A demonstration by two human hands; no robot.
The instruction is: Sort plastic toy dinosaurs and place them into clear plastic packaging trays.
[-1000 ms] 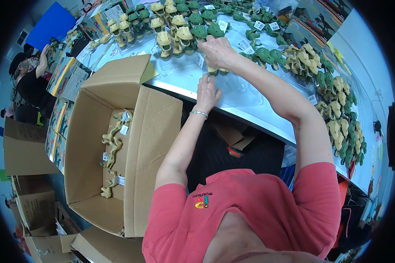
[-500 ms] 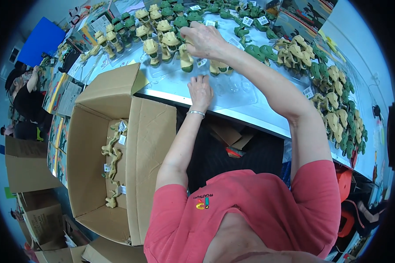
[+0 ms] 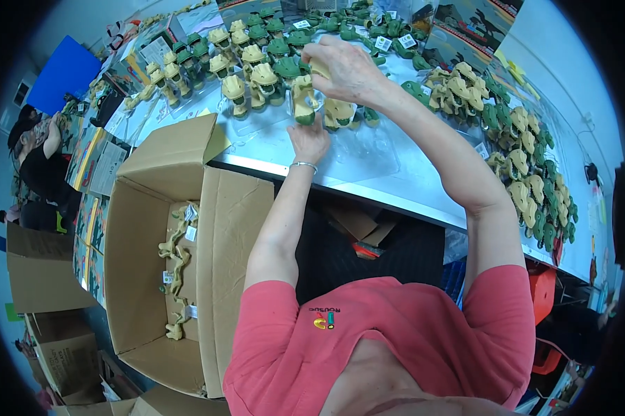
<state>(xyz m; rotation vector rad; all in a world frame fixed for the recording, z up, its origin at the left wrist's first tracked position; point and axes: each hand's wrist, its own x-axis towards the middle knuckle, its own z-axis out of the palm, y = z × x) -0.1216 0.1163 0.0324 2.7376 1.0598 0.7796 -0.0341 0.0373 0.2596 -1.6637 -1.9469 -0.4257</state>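
Note:
A beige toy dinosaur (image 3: 303,99) with a green base stands near the table's front edge. My right hand (image 3: 348,69) is bent over its top, fingers closed round a beige piece at the upper end; the fingers partly hide that piece. From the front, my left hand (image 3: 310,142) grips the toy low down at its base. Just right of it stands another beige toy (image 3: 339,113). Rows of beige and green toy dinosaurs (image 3: 262,78) stand upright to the left and behind, on clear plastic trays.
An open cardboard box (image 3: 240,277) at my left holds several beige toys (image 3: 179,270) with white tags. Beige and green dinosaur heads (image 3: 527,173) are piled along the table's right side. Printed boxes (image 3: 475,31) stand at the back. Another person (image 3: 42,156) is at far left.
My left hand has moved up and slightly left to the toy's base. My right hand has shifted a little right and down, and the toy between them has moved slightly right.

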